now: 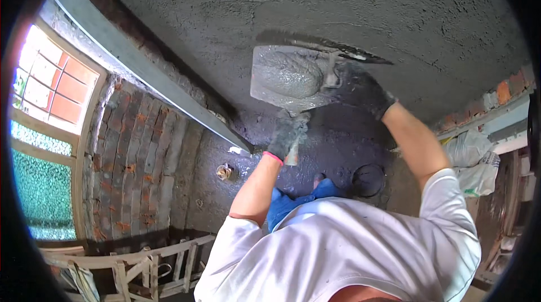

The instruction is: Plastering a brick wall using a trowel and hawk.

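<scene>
My right hand (365,94), in a dark glove, grips the handle of a flat rectangular steel plate (269,94) held close to the grey plastered wall (360,3). A heap of wet grey mortar (288,73) lies on the plate. Just below the plate's lower edge, my left hand (286,135), in a grey glove with a pink cuff, is closed on a small trowel (292,159). The trowel's upper end meets the plate's edge and most of it is hidden by the glove.
A long metal straightedge (141,68) leans along the bare brick wall (135,161). A window with coloured glass (42,133) is at the left. Below are a black bucket (369,181), a wooden frame (146,262), a pipe stub (224,172) and white bags (473,158).
</scene>
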Available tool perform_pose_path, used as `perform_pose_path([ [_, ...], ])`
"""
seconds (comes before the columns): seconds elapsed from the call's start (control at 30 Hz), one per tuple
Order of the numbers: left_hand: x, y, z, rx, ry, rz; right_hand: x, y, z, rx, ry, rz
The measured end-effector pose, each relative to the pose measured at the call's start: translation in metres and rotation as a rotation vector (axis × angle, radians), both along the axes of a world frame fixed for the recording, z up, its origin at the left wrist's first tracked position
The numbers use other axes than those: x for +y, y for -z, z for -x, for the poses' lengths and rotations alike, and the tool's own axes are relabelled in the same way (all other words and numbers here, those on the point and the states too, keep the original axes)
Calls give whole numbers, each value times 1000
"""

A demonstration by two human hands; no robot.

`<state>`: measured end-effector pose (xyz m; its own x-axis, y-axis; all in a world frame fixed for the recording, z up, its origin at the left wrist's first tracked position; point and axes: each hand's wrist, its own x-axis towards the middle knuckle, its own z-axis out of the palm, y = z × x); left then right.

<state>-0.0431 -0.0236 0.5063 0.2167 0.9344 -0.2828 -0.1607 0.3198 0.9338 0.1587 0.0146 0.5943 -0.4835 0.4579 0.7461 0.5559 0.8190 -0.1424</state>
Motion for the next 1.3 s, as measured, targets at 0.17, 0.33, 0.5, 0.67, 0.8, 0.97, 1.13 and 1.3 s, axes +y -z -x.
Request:
perform_pose_path([
  [0.17, 50, 4, 95, 601, 156, -528, 4, -46, 52, -488, 408, 446],
  [0.33, 75, 20, 166, 1039, 574, -628, 42, -20, 106, -630, 642, -61],
  [0.5, 37, 109, 188, 100, 365, -393, 133, 71, 165, -143, 698, 3],
  [0.67, 63, 108, 228, 187, 420, 240, 187, 72, 181, -330, 776, 656],
  [0.8, 119, 112, 232, 161, 285, 86, 203, 25, 188, -449, 691, 512],
  [0.97, 178, 94, 219, 60, 279, 132, 199, -23, 163, -734, 669, 218],
  [1.13, 174, 84, 223, 107, 209, 160, 182, -1, 146, -533, 887, 203],
  [1.3, 164, 102, 231, 75, 213, 290, 189, 84, 180, -968, 989, -433],
])
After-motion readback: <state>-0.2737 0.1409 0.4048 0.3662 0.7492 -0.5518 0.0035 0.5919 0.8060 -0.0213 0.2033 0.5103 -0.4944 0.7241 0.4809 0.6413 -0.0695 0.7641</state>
